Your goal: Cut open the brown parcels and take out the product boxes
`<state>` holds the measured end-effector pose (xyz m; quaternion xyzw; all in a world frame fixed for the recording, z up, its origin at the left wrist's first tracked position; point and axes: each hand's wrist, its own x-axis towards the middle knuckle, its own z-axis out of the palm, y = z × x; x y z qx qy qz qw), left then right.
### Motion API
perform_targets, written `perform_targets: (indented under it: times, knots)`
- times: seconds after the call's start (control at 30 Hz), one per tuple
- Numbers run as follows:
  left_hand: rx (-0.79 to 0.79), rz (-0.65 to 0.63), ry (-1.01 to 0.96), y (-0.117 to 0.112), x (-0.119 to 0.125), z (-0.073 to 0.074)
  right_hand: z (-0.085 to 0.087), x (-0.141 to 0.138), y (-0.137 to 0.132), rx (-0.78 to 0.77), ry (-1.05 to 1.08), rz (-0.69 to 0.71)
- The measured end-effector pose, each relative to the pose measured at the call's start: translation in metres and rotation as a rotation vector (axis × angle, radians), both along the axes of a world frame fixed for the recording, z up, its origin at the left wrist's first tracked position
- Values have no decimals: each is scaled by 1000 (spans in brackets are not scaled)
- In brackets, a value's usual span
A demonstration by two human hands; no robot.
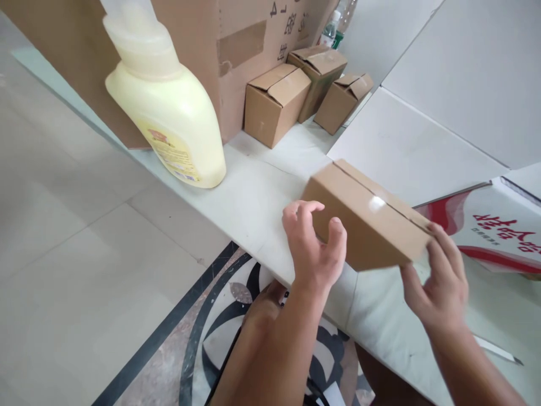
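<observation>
A closed brown cardboard box (363,217) is tilted above the pale tabletop, with a shiny strip of clear tape over its top seam. My right hand (439,276) grips its near right end, thumb below and fingers on the upper edge. Just in front of the box's left side is my left hand (315,242), its thumb and fingers curved and spread apart with nothing between them. Whether a fingertip touches the cardboard I cannot tell.
A yellow detergent bottle (181,118) stands at the table's left edge before a large carton (257,56). Small boxes (276,104) line up beside it, with plastic bottles (332,31) behind. On the right are a red-and-white printed box (499,225) and a white pen (496,348).
</observation>
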<state>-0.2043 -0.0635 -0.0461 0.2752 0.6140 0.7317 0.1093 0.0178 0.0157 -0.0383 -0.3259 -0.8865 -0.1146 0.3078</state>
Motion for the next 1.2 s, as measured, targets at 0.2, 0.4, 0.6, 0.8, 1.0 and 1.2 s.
perform_targets:
  times: [0.2, 0.4, 0.6, 0.8, 1.0, 1.2]
  knots:
    - [-217, -411, -2, 1, 8, 12, -47, 87, -69, -429, 552, -612]
    - [-274, -487, 42, 9, 16, 12, -66, 159, -38, -539, 282, -896]
    - [-166, -471, -21, 22, 29, 4, -93, 193, -9, -494, 238, -1026]
    - [-187, -490, 85, 29, 42, -1, -101, 191, -10, -495, 239, -989]
    - [-261, -669, 170, 35, 54, 0, -93, 187, -11, -498, 255, -950]
    - [-320, -870, 283, 27, 69, 2, -94, 189, -13, -519, 359, -958]
